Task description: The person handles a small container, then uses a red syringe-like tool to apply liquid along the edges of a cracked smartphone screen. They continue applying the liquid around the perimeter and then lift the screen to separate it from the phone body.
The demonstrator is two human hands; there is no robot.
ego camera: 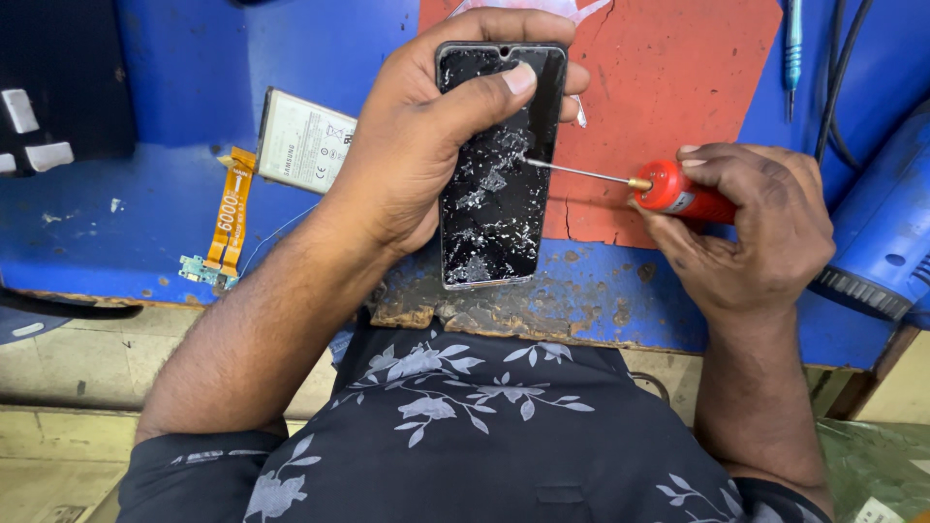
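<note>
A black phone [492, 208] with a badly cracked, flaking screen lies lengthwise on the blue bench [145, 203]. My left hand [426, 136] wraps around its upper half, thumb pressed on the glass near the top. My right hand [751, 228] grips a red-handled tool [683, 194] whose thin metal shaft [576, 172] points left, its tip touching the phone's right edge about midway along.
A flat grey battery [302, 140] and an orange flex cable with a small green board [225, 223] lie left of the phone. A red mat [668, 68] covers the bench's middle. A blue machine [886, 232], black cables and a blue screwdriver [792, 44] sit at right.
</note>
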